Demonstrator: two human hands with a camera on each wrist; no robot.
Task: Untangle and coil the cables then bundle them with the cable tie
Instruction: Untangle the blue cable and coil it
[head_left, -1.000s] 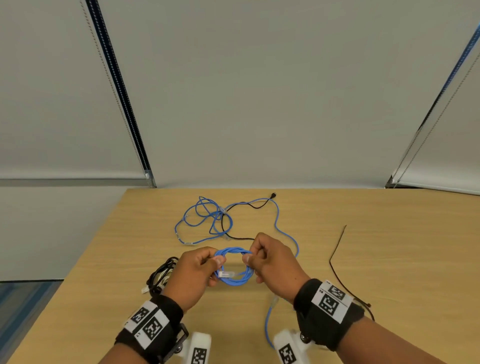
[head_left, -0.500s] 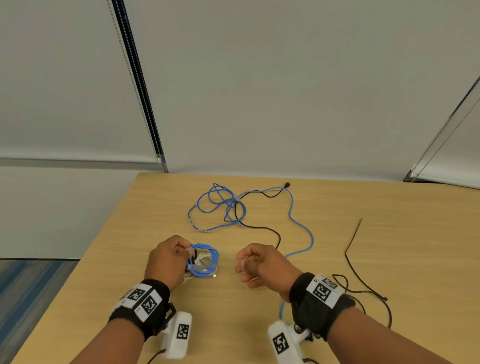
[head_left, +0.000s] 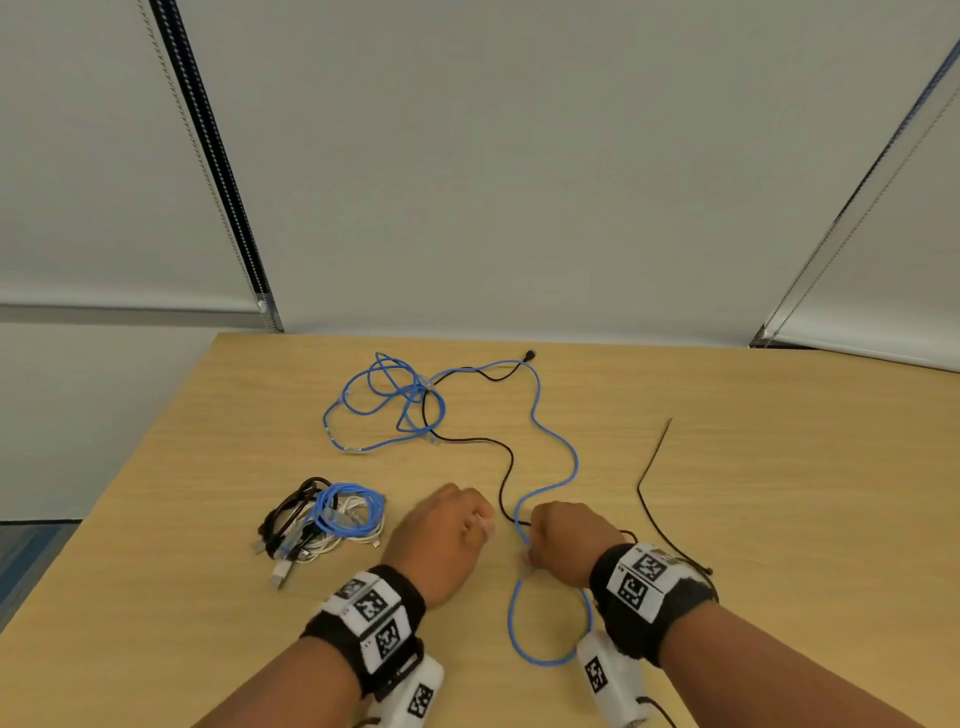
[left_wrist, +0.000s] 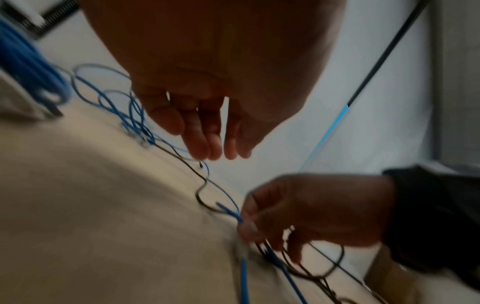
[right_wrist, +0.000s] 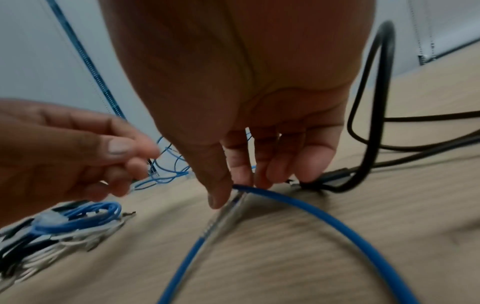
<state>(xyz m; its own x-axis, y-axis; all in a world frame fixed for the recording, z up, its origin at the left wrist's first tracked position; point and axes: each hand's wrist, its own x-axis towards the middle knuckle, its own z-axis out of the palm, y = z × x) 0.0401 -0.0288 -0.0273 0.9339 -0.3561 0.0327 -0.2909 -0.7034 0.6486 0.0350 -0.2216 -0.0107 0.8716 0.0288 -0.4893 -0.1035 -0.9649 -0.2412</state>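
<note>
My right hand (head_left: 563, 545) pinches the loose blue cable (head_left: 558, 447) between thumb and fingertips, right at the table (head_left: 779, 467) surface, close to the cable's clear plug end; the other fingers curl down beside it. My left hand (head_left: 441, 540) holds nothing: its fingers hang loosely curled above the wood, just beside the right hand, and from its own wrist view they point down toward the cables without touching them.

The coiled pile (head_left: 327, 519) of blue, black and white cables lies on the table to my left, apart from both hands. Farther back sits the blue tangle (head_left: 387, 405), with a thin black cable (head_left: 483, 441) running through it and toward my hands. The cable tie (head_left: 654, 467) lies untouched to my right, near my right wrist.

As I judge it, 1 more cable is being started: coiling is partly done, untangling is not. The next move calls for my left hand to take the blue cable a little further along while I draw it free of the black one, then wind it into loops. A hard pull could tighten the knot at the far end.
</note>
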